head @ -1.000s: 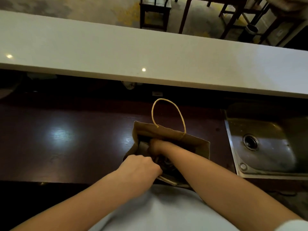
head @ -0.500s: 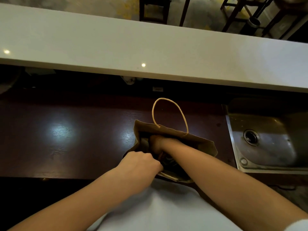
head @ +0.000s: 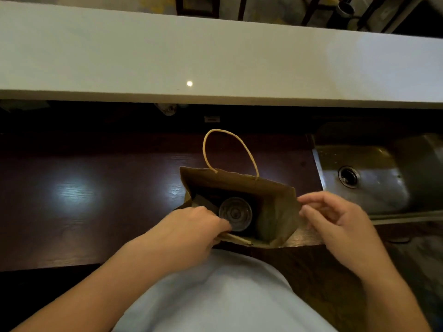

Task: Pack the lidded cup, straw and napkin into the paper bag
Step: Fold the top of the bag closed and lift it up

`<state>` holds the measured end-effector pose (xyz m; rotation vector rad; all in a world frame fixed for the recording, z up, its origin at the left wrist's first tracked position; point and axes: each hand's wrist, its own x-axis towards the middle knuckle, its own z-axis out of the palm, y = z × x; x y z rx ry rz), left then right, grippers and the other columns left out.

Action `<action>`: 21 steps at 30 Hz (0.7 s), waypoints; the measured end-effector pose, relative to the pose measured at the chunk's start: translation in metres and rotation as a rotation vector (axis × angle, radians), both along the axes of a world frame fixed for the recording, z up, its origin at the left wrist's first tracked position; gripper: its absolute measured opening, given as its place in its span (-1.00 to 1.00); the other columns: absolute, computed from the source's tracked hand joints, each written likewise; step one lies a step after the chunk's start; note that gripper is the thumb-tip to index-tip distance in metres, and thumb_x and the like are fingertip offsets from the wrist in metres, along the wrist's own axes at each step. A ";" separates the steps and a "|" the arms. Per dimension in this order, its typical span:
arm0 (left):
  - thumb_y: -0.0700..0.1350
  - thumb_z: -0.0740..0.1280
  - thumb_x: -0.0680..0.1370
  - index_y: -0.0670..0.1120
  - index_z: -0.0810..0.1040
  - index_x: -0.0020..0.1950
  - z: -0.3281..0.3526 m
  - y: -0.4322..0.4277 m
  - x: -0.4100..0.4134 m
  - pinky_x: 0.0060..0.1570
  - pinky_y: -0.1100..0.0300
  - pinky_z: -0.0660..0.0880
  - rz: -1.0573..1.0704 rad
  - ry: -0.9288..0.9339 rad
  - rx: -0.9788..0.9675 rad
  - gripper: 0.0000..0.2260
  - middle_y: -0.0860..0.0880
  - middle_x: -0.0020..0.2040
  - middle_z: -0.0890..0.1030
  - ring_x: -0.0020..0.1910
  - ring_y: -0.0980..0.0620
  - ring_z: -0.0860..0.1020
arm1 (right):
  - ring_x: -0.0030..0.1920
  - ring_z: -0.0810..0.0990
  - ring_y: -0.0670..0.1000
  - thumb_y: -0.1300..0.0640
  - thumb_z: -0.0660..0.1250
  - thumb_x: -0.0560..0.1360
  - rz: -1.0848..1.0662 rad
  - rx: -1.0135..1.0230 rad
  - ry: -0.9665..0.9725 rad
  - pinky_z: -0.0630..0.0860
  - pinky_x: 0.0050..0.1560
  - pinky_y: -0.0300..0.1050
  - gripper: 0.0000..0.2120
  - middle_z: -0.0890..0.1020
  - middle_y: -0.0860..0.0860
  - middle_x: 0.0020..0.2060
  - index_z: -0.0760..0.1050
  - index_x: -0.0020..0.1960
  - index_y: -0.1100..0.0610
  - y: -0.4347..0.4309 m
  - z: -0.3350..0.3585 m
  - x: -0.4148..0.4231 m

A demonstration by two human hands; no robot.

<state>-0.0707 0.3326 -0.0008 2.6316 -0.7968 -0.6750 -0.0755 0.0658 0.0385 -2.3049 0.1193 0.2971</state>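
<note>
A brown paper bag with a twine handle stands open on the dark wooden counter, near its front edge. Inside it the lidded cup stands upright, its round clear lid facing up. A pale folded shape, perhaps the napkin, lies against the bag's left wall; I cannot make out the straw. My left hand grips the bag's near left rim. My right hand hovers just outside the bag's right edge, fingers apart and holding nothing.
A steel sink with a drain sits right of the bag. A raised white bar top runs across the back. Chairs and table legs stand beyond it. My pale shirt fills the bottom centre.
My right hand has come out of the bag and moved to its right side, uncovering the cup's lid. My left hand stays on the near rim.
</note>
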 end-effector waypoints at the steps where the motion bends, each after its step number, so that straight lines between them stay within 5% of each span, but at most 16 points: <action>1: -0.05 0.29 0.58 0.18 0.50 0.28 0.006 0.002 0.003 0.06 0.04 0.56 0.009 0.000 -0.074 -0.72 0.12 0.11 0.62 0.12 0.06 0.56 | -0.24 0.63 -0.11 0.18 0.37 0.51 -0.040 -0.035 0.010 0.62 -0.20 -0.15 -0.83 0.67 -0.06 -0.27 0.60 -0.02 -0.10 -0.005 -0.011 -0.009; 6: -0.06 0.48 0.43 0.05 0.64 0.13 0.017 0.025 0.003 0.02 0.10 0.53 0.091 -0.343 -0.361 -0.73 0.13 0.06 0.62 0.09 0.05 0.46 | -0.21 0.64 -0.05 0.21 0.34 0.54 -0.347 0.139 -0.052 0.60 -0.18 -0.11 -0.79 0.62 0.01 -0.21 0.54 0.08 -0.07 -0.006 -0.027 -0.020; 9: 0.16 0.51 0.31 0.01 0.56 0.09 0.004 0.034 0.000 0.03 0.11 0.49 0.249 -0.412 -0.406 -0.57 0.03 0.11 0.50 0.10 0.01 0.38 | -0.20 0.66 -0.06 0.20 0.25 0.60 -0.447 0.190 -0.035 0.60 -0.18 -0.14 -0.80 0.64 -0.04 -0.16 0.53 0.12 -0.04 -0.005 -0.031 -0.021; 13: 0.27 0.53 0.16 0.03 0.37 0.03 -0.015 0.043 -0.009 -0.03 0.39 0.41 0.526 -0.278 -0.577 -0.39 0.00 0.05 0.44 -0.07 0.05 0.44 | -0.10 0.63 -0.26 0.32 0.16 0.60 -0.154 0.122 0.177 0.54 -0.18 -0.38 -0.63 0.67 -0.18 -0.10 0.55 0.04 -0.14 -0.003 -0.038 -0.029; 18: 0.20 0.59 0.05 0.27 0.41 0.06 -0.054 0.052 -0.009 0.15 -0.02 0.52 0.712 0.223 -0.722 -0.36 0.05 0.08 0.59 0.09 0.06 0.59 | -0.10 0.60 -0.38 0.50 0.23 0.47 -0.044 0.142 0.324 0.48 -0.18 -0.48 -0.48 0.69 -0.22 -0.18 0.53 0.03 -0.15 0.013 -0.063 -0.031; 21: 0.15 0.62 0.10 0.32 0.48 0.12 -0.077 0.049 -0.008 0.21 0.03 0.48 0.662 0.361 -0.706 -0.36 0.16 0.12 0.64 0.17 0.14 0.58 | -0.16 0.60 -0.40 0.46 0.32 0.45 -0.070 0.234 0.327 0.45 -0.24 -0.54 -0.56 0.67 -0.21 -0.21 0.52 0.07 -0.08 0.024 -0.084 -0.029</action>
